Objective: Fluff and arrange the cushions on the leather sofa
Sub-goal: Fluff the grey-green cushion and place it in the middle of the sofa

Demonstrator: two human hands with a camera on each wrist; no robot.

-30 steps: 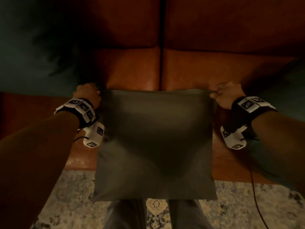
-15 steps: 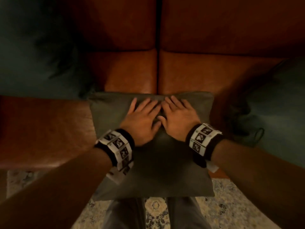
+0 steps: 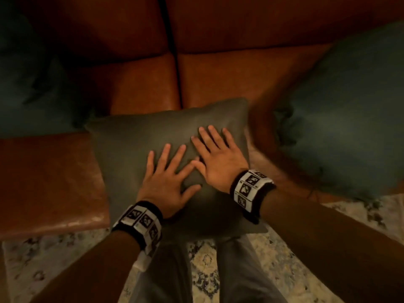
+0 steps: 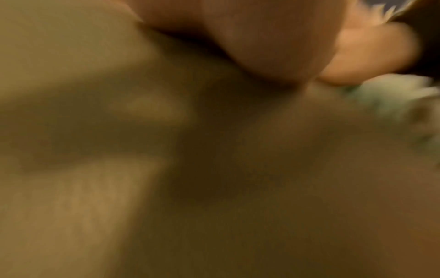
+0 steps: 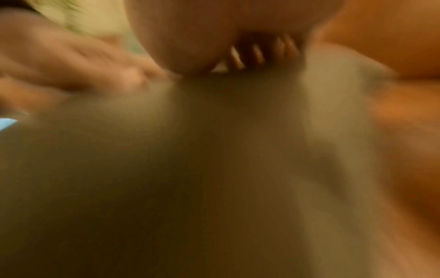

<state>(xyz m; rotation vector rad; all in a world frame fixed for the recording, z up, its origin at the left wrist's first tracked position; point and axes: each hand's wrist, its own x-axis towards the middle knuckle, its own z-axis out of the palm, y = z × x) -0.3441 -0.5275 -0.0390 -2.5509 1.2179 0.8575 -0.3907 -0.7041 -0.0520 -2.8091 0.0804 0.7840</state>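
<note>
An olive-grey square cushion (image 3: 135,149) lies flat at the front edge of the brown leather sofa (image 3: 142,84), its near side overhanging toward my legs. Both palms lie flat on it with fingers spread. My left hand (image 3: 166,178) presses near its middle. My right hand (image 3: 216,154) presses just to the right and a little farther back, thumbs nearly meeting. The wrist views are blurred: each shows the heel of a palm (image 4: 262,37) on cushion fabric (image 5: 214,169).
A dark teal cushion (image 3: 341,119) leans at the sofa's right end, another dark teal cushion (image 3: 28,84) at the left. A pale patterned rug (image 3: 203,270) covers the floor under my legs. The seat seam (image 3: 178,79) runs down the sofa's middle.
A second ago both hands gripped the cushion's top corners and held it hanging. Then it was laid flat, and my flat hands have since shifted right and apart on it.
</note>
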